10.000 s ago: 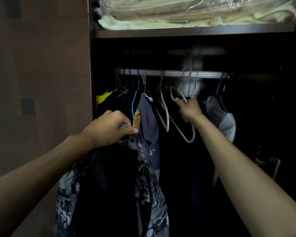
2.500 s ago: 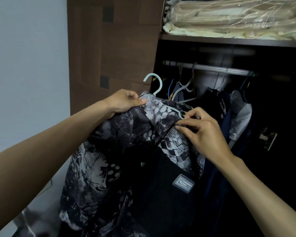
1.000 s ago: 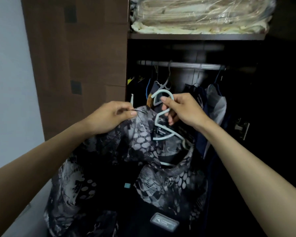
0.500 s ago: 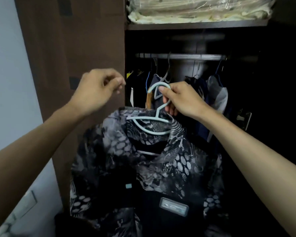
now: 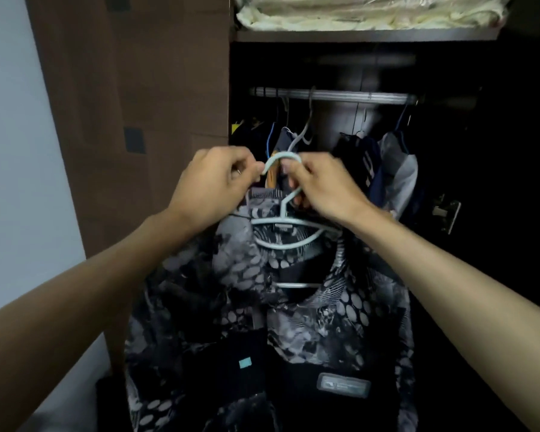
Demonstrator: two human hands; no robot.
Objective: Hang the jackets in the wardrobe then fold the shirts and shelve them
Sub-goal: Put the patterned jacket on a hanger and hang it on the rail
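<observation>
One wardrobe (image 5: 449, 73), dark brown, open at the front; interior dark, and much of its right side cannot be made out. Brown side panel (image 5: 131, 88) at left, against a pale wall (image 5: 13, 151).
One shelf (image 5: 365, 35) across the top, carrying cream bedding in clear plastic (image 5: 371, 10).
One patterned jacket (image 5: 293, 307), black, grey and white print, zip open at the front, with a small teal tag (image 5: 245, 363) on its left half and a grey rubber badge (image 5: 343, 385) on its right half. Location: held up in front of the wardrobe opening, below the rail, draped on a hanger.
One metal rail (image 5: 331, 95), horizontal, under the shelf. Several garments (image 5: 396, 169) hang from it on their own hangers, behind the hands.
One pale blue hanger (image 5: 289, 235), plastic, shoulders inside the jacket collar, lower bar showing in the neck opening. Its hook (image 5: 281, 157) stands below the rail and is not on it.
One right hand (image 5: 321, 188): fingers curled round the hanger's neck just under the hook, gripping it.
One left hand (image 5: 212, 185): thumb and fingers pinching the free tip of the hook.
One metal latch (image 5: 446, 210), on the dark right side of the wardrobe.
</observation>
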